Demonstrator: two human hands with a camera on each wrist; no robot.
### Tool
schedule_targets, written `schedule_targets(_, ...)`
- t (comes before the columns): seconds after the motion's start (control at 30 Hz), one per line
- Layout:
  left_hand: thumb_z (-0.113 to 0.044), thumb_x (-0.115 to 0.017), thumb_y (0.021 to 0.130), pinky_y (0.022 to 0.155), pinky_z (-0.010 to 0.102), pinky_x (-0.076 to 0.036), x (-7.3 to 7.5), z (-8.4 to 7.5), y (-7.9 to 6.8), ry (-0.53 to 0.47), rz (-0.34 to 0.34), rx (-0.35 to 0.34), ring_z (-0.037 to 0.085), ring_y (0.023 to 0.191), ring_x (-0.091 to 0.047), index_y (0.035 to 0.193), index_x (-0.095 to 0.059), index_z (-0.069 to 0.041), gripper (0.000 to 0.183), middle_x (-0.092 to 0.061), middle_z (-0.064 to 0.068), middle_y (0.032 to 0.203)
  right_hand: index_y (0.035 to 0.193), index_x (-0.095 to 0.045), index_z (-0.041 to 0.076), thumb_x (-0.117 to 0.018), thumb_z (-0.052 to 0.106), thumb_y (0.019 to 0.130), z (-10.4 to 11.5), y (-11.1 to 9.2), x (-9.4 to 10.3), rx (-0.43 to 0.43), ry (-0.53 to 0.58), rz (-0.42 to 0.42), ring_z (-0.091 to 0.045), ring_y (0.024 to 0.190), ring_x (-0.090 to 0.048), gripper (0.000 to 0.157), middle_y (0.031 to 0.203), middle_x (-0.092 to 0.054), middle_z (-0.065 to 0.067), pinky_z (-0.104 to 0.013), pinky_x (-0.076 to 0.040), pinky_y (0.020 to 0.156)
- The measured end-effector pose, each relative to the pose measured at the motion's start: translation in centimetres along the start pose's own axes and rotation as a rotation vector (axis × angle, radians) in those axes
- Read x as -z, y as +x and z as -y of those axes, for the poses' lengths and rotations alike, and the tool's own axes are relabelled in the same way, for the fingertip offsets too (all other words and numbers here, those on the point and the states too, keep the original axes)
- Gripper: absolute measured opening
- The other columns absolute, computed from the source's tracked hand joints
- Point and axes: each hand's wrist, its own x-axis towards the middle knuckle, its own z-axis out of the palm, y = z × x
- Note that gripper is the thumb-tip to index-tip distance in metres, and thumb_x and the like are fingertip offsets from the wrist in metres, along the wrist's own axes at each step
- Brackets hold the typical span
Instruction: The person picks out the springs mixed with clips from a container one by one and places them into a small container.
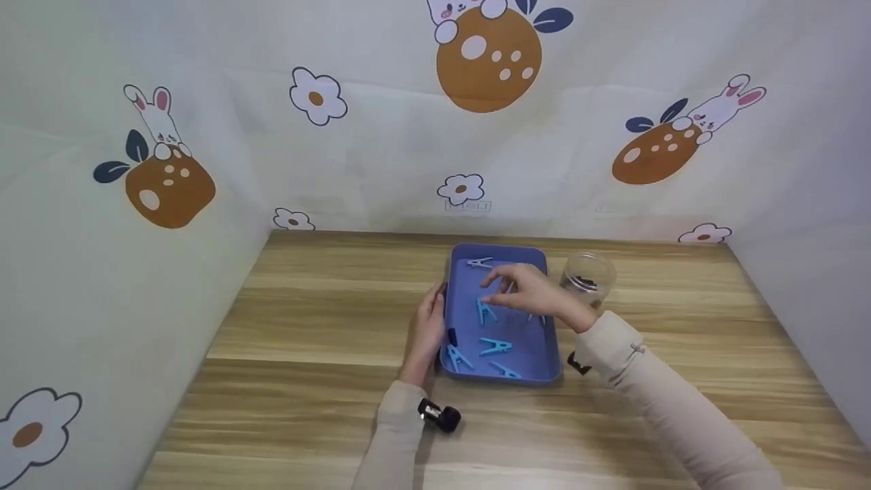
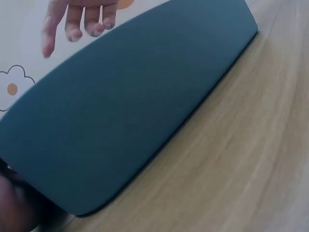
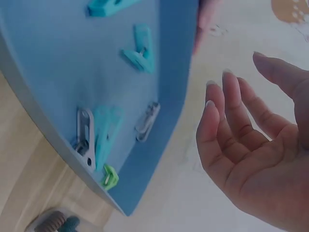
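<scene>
A blue rectangular tray (image 1: 552,361) lies on the wood-grain table, holding several clothespins. Several are light blue, such as one blue clothespin (image 1: 496,346) near the front. A pale grey clothespin (image 1: 480,263) lies at the far end; a green clothespin (image 3: 110,177) shows in the right wrist view. My left hand (image 1: 427,330) rests along the tray's left outer wall, its fingers touching it; part of it is hidden. Over the tray hovers my right hand (image 1: 527,292), thumb and fingers apart and loosely bent, with nothing between them in the right wrist view.
Just right of the tray stands a clear round container (image 1: 589,275) with dark items inside. A pale cloth wall (image 1: 381,156) printed with rabbits, oranges and flowers borders the table (image 1: 326,306) at the back and both sides.
</scene>
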Motion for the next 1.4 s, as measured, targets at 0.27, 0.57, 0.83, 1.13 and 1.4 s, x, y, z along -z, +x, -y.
schedule_targets(0.27,-0.021,-0.035,0.116,0.130,0.055,-0.025,0.1,-0.4,-0.5,0.052,0.054,0.058,0.041,0.156,-0.031,0.160,-0.043,-0.004,0.048,-0.038,0.021,0.167,0.119,-0.072,-0.007,-0.078,0.011,0.095,0.0,0.9,-3.0,0.028,-0.050,0.145,-0.024,0.083,-0.072,0.030,0.103,-0.076,-0.023,-0.034,-0.062,0.077)
schedule_targets(0.57,-0.012,-0.032,0.116,0.129,0.056,-0.027,0.1,-0.2,-0.1,0.036,0.068,-0.014,0.044,0.154,-0.033,0.157,-0.043,0.004,0.046,-0.040,0.027,0.164,0.124,-0.070,-0.004,-0.077,0.004,0.092,-0.4,1.3,-5.2,0.019,-0.068,0.232,-0.005,0.068,-0.059,0.033,0.086,-0.074,-0.013,-0.019,-0.051,0.062)
schedule_targets(0.83,-0.011,-0.033,0.115,0.130,0.053,-0.027,0.1,-0.1,-0.1,0.028,0.056,0.021,0.042,0.154,-0.035,0.157,-0.045,0.003,0.046,-0.042,0.025,0.164,0.124,-0.068,-0.007,-0.079,0.004,0.089,-0.6,1.5,-6.7,0.017,-0.090,0.254,-0.003,0.065,-0.052,0.039,0.080,-0.066,-0.007,-0.018,-0.045,0.057)
schedule_targets(1.13,-0.006,-0.035,0.113,0.128,0.053,-0.032,0.2,-0.3,-0.1,-0.028,0.042,0.015,0.044,0.152,-0.038,0.154,-0.046,0.008,0.044,-0.044,0.028,0.161,0.125,-0.067,-0.003,-0.081,0.005,0.088,-0.1,1.9,-7.2,-0.027,-0.115,0.241,-0.005,0.061,-0.050,0.041,0.074,-0.061,-0.002,-0.019,-0.041,0.054)
schedule_targets(1.4,-0.005,-0.037,0.113,0.128,0.051,-0.032,0.0,-0.3,0.0,-0.053,0.031,0.029,0.042,0.152,-0.038,0.153,-0.049,0.007,0.044,-0.046,0.027,0.160,0.120,-0.069,-0.001,-0.082,0.007,0.087,-0.2,1.9,-7.2,-0.002,-0.147,0.232,-0.006,0.064,-0.051,0.037,0.080,-0.065,-0.005,-0.021,-0.045,0.057)
